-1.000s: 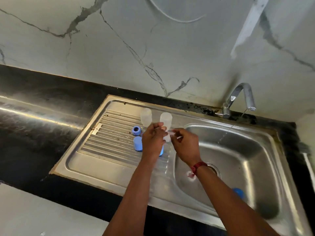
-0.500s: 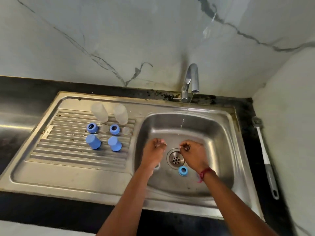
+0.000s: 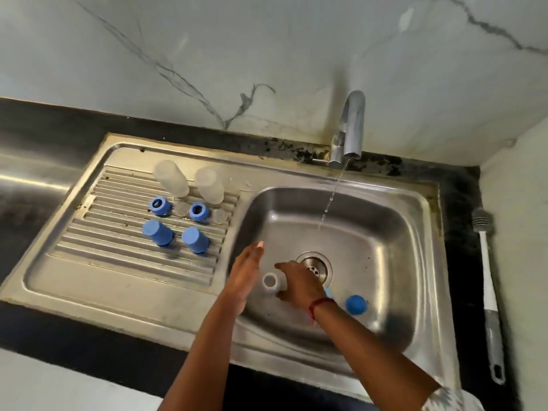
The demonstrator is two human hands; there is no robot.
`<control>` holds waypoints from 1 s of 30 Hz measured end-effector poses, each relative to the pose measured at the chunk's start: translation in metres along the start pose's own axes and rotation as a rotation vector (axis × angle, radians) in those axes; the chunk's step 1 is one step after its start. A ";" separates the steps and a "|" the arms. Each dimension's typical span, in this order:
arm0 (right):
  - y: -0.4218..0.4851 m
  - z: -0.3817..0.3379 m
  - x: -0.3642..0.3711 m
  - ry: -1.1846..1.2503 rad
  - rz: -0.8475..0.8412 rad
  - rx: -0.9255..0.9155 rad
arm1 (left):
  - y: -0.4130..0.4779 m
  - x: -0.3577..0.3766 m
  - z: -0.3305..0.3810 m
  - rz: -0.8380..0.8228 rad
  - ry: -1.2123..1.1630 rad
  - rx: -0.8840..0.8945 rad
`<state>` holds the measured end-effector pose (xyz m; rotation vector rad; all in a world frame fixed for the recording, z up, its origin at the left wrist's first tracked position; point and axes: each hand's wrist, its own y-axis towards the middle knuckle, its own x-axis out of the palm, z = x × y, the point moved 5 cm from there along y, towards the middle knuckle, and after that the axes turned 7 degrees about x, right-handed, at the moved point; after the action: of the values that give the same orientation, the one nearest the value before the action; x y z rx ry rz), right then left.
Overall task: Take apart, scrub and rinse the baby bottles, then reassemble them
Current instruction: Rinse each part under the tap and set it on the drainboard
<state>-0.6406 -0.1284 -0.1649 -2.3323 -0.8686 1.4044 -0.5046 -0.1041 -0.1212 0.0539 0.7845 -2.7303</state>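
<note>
Stainless steel sink basin (image 3: 385,232), wet. Low in it the right hand (image 3: 299,287) curls round a small translucent plastic baby bottle (image 3: 270,282). The left hand (image 3: 244,277) lies flat beside it, fingers straight. The bottle looks light, stiff and probably slippery, so it is best gripped around the barrel. Half a second ago both hands were curled near the drain.

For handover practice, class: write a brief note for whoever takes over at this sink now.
Left hand open, beside the bottle.
Right hand grips that bottle in the basin; a cap lies nearby, tap running.
Done: two bottles, rings and caps lie dismantled on the drainboard.
To do: scrub with the brush, rinse the held set, reassemble all.
</note>
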 end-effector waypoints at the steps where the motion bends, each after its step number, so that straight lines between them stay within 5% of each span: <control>1: 0.005 -0.004 0.006 -0.017 -0.024 -0.003 | -0.001 -0.001 0.001 -0.019 -0.015 -0.002; 7: 0.019 -0.012 0.030 -0.119 -0.007 -0.022 | -0.001 -0.002 0.003 -0.132 -0.024 -0.023; 12: 0.025 -0.005 0.033 0.045 0.075 0.028 | 0.005 -0.008 0.011 -0.161 -0.033 0.002; 18: 0.027 0.022 0.003 0.710 0.266 0.333 | 0.026 -0.002 0.024 -0.188 -0.032 0.050; 23: 0.016 0.041 -0.049 1.245 0.413 0.350 | 0.032 0.017 0.040 -0.231 -0.046 0.117; 30: 0.022 0.043 -0.108 0.886 0.513 0.265 | 0.036 0.038 0.055 -0.268 -0.085 0.139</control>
<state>-0.7079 -0.2161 -0.1218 -2.6351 0.1620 0.4154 -0.5280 -0.1724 -0.0969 -0.1463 0.6162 -3.0130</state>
